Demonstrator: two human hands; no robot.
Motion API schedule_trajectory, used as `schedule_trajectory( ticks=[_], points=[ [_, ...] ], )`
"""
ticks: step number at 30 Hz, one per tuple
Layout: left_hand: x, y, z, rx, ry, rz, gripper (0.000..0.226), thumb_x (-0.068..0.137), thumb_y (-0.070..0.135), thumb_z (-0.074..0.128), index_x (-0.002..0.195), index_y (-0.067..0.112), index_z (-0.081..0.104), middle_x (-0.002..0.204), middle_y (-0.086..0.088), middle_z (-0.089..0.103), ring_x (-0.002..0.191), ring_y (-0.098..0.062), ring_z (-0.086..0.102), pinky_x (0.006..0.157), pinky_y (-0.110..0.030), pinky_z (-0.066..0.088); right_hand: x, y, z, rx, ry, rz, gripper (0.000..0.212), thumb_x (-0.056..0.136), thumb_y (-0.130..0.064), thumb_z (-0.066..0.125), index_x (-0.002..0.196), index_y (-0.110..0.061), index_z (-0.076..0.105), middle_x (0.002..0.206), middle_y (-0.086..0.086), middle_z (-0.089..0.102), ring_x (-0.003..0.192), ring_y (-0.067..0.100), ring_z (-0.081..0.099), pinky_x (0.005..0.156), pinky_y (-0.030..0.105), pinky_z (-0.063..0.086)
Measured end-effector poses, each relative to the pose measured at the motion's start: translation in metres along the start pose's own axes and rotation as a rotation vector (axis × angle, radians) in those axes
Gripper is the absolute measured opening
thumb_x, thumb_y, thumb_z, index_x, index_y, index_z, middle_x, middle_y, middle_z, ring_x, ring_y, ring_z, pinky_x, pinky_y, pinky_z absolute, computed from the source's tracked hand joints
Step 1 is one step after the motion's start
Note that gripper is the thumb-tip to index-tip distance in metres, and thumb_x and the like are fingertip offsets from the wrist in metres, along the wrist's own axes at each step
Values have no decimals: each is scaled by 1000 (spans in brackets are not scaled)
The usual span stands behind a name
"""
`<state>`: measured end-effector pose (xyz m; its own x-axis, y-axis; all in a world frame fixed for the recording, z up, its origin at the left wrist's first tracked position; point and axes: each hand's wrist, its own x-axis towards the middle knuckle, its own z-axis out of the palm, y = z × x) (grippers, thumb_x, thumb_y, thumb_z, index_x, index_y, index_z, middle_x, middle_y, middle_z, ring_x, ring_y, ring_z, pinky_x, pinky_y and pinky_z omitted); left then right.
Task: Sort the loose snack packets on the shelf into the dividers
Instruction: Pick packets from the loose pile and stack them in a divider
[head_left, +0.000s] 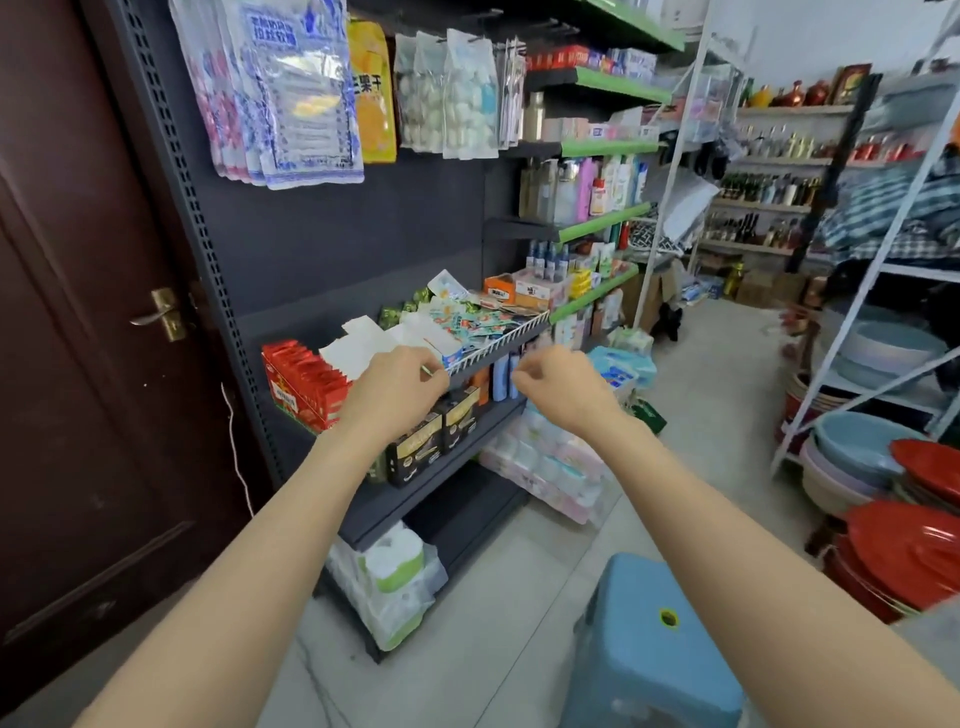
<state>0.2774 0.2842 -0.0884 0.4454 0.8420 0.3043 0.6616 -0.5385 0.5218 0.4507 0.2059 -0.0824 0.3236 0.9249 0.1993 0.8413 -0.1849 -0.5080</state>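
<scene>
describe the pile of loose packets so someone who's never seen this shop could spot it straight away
Find the dark shelving unit beside the brown door. On its shelf edged by a white toothed rail, just beyond the left hand, lies the heap of loose snack packets. Unlike the upright red packets to the left, these are small, teal-and-white, and lie jumbled flat.
</scene>
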Motion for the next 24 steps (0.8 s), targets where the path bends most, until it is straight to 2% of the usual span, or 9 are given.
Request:
schedule_trajectory(
  ticks=[3,6,9,14,16,18,21,24],
  points=[
    [65,-17,22,-29,4,-17,22,90,28,48,96,22,68,94,0,68,87,-19,60,74,-34,51,68,14,15,6,-19,-24,21,91,-21,46,75,-19,58,74,4,59,74,27,55,64,31,44],
    [121,-30,42,-98,4,-44,21,90,30,48,96,24,67,92,1,68,85,-18,61,77,-37,54,130,26,27,25,-23,-35,18,92,-22,46,88,-18,63,80,5,63,74,24,56,67,32,47],
    [171,-47,64,-129,-9,-83,20,91,30,49,97,24,66,93,0,69,83,-18,63,74,-40,56,186,43,40,42,-47,-35,19,92,-21,45,87,-17,63,77,5,61,71,23,53,65,31,44],
    [251,-74,103,-179,-8,-145,19,91,32,51,97,24,67,95,-1,70,87,-18,65,79,-40,55,275,77,62,61,-71,-28,18,89,-21,46,76,-22,58,79,6,64,74,26,57,72,39,51],
    [285,-83,120,-183,-23,-165,17,91,32,51,94,24,66,93,-2,70,85,-19,65,79,-40,55,312,93,71,63,-87,-30,17,90,-22,46,79,-23,59,80,3,62,76,23,56,73,37,49],
    [323,-92,138,-175,-49,-172,16,91,31,51,92,24,65,92,-2,70,82,-19,65,80,-40,54,354,108,80,54,-113,-40,20,92,-24,46,87,-17,64,83,3,64,79,23,59,74,37,51],
    [378,-103,163,-168,-89,-212,17,92,28,51,93,20,66,88,-1,70,79,-19,66,81,-40,54,419,129,94,59,-162,-97,26,93,-19,46,92,-3,66,86,14,68,74,26,61,68,35,49],
    [429,-114,182,-188,-53,-287,16,92,27,52,91,21,67,91,-1,70,80,-20,66,81,-40,54,482,142,106,64,-237,-157,24,94,-18,47,98,-6,67,86,10,65,77,25,60,67,32,45]
  ],
)
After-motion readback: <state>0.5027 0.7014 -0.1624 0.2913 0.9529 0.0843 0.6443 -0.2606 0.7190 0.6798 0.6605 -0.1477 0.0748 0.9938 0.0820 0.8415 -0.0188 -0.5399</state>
